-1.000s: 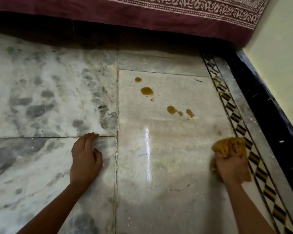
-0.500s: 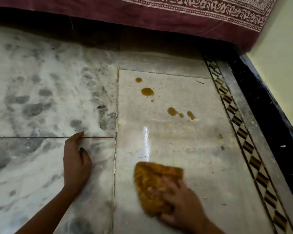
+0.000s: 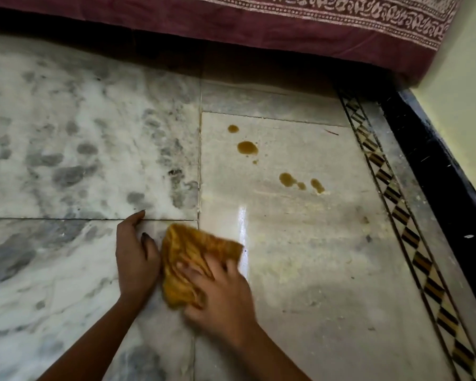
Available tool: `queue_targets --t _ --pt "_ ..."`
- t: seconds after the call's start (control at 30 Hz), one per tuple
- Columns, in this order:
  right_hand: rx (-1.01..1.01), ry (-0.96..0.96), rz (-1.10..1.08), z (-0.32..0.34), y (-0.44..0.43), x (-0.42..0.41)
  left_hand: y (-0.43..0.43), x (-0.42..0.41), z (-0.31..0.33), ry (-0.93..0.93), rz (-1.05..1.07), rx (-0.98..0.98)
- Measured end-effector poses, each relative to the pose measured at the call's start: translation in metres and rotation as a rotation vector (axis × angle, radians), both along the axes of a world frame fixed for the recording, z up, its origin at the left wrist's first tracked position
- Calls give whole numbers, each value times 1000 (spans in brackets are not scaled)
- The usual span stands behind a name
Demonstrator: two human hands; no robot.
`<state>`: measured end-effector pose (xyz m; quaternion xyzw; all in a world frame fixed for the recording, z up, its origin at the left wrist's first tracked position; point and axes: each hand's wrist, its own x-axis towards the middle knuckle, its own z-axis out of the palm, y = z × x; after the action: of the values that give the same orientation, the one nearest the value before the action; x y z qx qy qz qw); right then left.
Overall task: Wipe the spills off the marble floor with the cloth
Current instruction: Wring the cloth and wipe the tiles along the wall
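While the left hand (image 3: pixel 136 259) rests flat on the grey-veined marble floor (image 3: pixel 66 133), fingers straight and holding nothing, it has barely shifted in the last second and seems to serve only as a prop. Just to its right, touching it or very nearly so, lies the crumpled yellow cloth (image 3: pixel 187 251). A second ago the cloth was bunched far out to the right, against the patterned border strip (image 3: pixel 396 213). It has since swept leftward across the pale slab and now straddles the joint between two slabs. The right hand (image 3: pixel 220 295) lies on top of the cloth, its near side blurred with motion, fingers spread and fairly straight, pressing it down, not clutching it. Beyond this hand and a little to its right, well apart from the cloth, sit the spills (image 3: pixel 247 147), a scatter of brown drops that look the same as before. The slab nearer the hands shines as if freshly wiped, so the stroke appears to have cleaned only the near part. Judging by this, the task is partly done, and the cloth needs to travel forward and rightward to reach the drops.
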<state>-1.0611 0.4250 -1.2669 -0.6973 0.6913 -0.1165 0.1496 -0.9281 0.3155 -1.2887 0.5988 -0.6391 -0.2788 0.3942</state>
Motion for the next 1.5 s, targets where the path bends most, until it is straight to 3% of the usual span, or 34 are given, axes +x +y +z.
queue_targets --t 0.07,0.17,0.27,0.37,0.5,0.63,0.73,0.87,1.0,1.1,1.2,1.27,1.33,1.4,1.5 --pt "-60 28 49 -4 52 -39 -2 0 0 -3 -14 -12" --pt "-101 136 -164 -2 78 -112 -2 -2 1 -8 -19 -14" --pt "91 214 -409 -1 21 -141 2 -2 1 -18 -30 -29" --pt "129 147 -487 -4 -80 -118 1 -4 4 1 -20 -33" --pt "149 88 -274 -5 -144 -33 -2 1 5 61 23 -45" --pt "-8 131 47 -10 -51 -8 -1 5 9 131 125 -63" --pt "-6 146 114 -16 41 -71 0 3 9 147 92 -42" --pt "84 232 -280 -15 59 -168 1 4 3 23 -53 -74" --pt "150 132 -684 -8 -37 -152 16 -36 16 20 -277 -171" --pt "60 183 -510 -14 -48 -93 25 -81 33 75 -373 -225" --pt "8 198 -136 -16 34 -73 18 -101 39 96 -321 -238" --pt "-23 207 -50 -18 94 -105 9 -104 34 35 -308 -227" --pt "-13 195 -219 -21 135 -154 2 -98 20 -55 -316 -182" --pt "94 217 -559 -23 143 -202 3 -91 5 -105 -323 -96" --pt "158 294 -920 -18 90 -243 11 -87 -5 -173 -359 -37"
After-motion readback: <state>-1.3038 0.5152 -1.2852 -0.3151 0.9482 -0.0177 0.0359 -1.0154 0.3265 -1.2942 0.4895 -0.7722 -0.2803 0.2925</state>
